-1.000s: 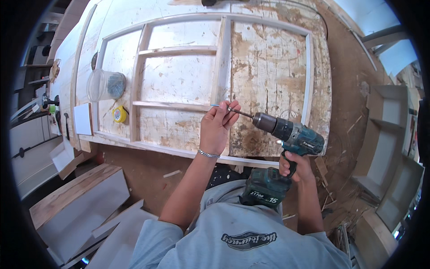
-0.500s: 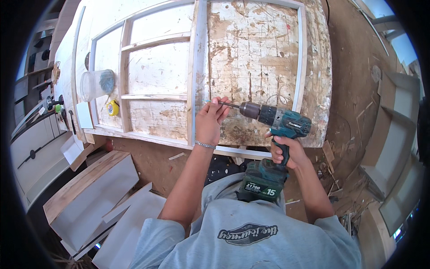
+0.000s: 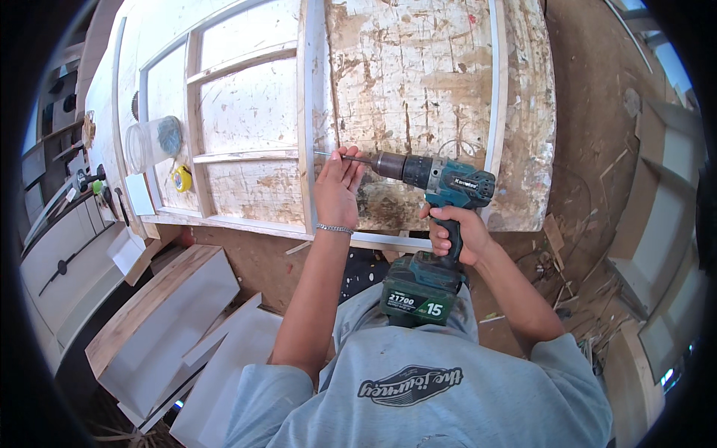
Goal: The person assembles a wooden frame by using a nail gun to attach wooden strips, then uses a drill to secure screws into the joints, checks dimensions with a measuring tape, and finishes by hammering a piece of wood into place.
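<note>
Teal-and-black cordless drill [image 3: 464, 181] with a matt plastic body and dull, brownish metal chuck [image 3: 390, 164]. Long frame of smooth, pale wooden strips [image 3: 306, 104]. Whitish worktop [image 3: 403, 82], rough, scuffed and brown-stained. Glossy, clear plastic jar [image 3: 149, 144]. Shiny silver metal bracelet [image 3: 334, 228]. Light-blue, matt cloth T-shirt [image 3: 478, 403].

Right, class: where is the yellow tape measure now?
In the head view, the yellow tape measure sits at left on the worktable, inside the wooden frame, just below the clear container.
</note>
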Available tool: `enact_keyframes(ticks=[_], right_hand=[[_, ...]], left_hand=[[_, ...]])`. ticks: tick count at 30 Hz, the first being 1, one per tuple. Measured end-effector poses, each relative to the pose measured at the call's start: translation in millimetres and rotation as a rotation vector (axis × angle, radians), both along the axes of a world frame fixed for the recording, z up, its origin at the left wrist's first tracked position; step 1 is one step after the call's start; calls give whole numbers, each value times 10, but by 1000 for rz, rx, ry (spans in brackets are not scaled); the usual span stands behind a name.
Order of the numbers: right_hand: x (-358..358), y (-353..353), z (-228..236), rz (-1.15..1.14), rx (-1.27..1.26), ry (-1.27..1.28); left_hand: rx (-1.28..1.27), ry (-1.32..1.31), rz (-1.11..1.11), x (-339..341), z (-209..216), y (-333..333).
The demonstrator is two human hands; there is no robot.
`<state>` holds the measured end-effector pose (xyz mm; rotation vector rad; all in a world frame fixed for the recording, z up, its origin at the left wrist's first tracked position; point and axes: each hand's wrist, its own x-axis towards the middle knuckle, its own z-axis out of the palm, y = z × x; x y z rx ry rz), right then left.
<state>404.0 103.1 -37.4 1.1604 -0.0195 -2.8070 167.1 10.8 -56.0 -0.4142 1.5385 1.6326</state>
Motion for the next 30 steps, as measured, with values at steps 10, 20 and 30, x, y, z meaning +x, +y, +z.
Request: enact_keyframes(ticks=[10,20,30], right_hand=[[-74,76,-106,59,1,-14],[-73,150,-205,64,-67,-5],[-103,199,-244,123,-48,-4]], left_hand=[[34,-28,-16,-102,-150,-110],[-417,313,-423,-331,244,-246],[-189,1393,-1610,-1860,229,-266]])
